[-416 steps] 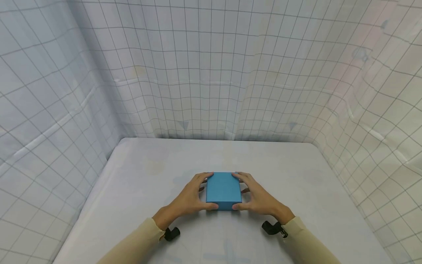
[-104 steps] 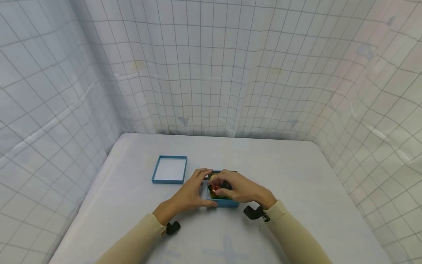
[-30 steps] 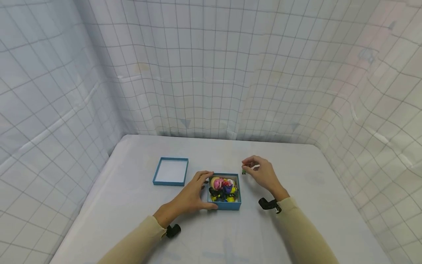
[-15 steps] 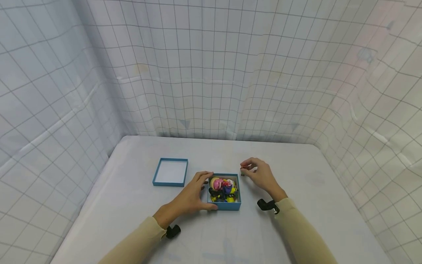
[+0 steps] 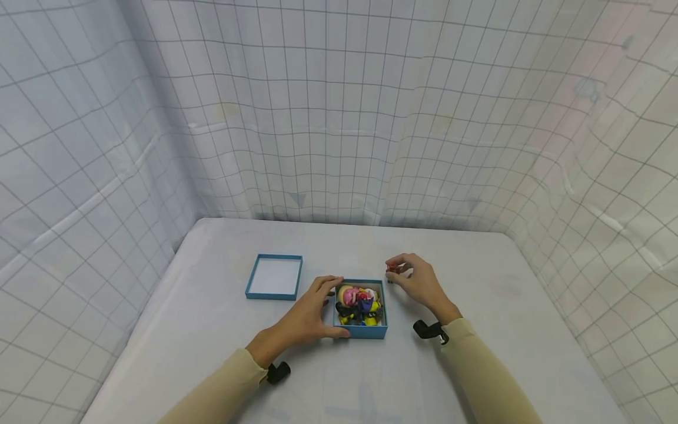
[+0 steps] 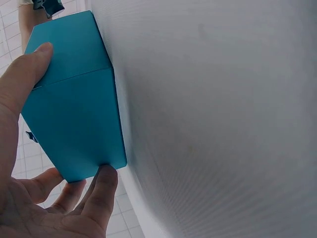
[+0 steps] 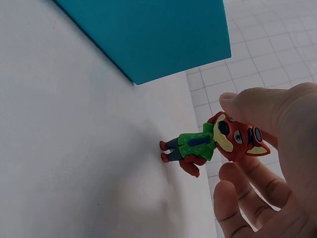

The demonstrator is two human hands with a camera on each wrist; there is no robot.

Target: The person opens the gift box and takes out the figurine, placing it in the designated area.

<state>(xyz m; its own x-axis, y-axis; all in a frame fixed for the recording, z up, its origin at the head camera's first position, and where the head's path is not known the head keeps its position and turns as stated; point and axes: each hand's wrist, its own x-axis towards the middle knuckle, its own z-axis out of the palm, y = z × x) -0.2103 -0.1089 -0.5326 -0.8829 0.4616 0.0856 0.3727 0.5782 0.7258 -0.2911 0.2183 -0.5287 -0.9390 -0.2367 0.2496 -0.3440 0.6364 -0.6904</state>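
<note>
The small plastic fox figure (image 7: 200, 144), red with a green shirt, dark blue tie and grey trousers, stands upright just beyond the far right corner of the open box; its long axis runs up from the counter, head on top, face toward my right wrist's camera, feet pointing down. Whether the feet touch the surface I cannot tell. My right hand (image 5: 421, 281) pinches its head between thumb and fingertips, the gap no wider than the head, the other fingers loosely bent. My left hand (image 5: 304, 315) grips the square blue cardboard box (image 5: 365, 332), thumb on the near wall and fingers round the far side. Inside lie colourful toy figures (image 5: 365, 303), pink, yellow, purple and black, heaped together. Farther left, apart from the box, a shallow square blue lid (image 5: 274, 275) with a white inside lies open side up. All this sits on a smooth white counter (image 5: 344, 383). Beyond, white fabric curtains (image 5: 328, 106) with a dark grid of lines close in the back and both sides.
</note>
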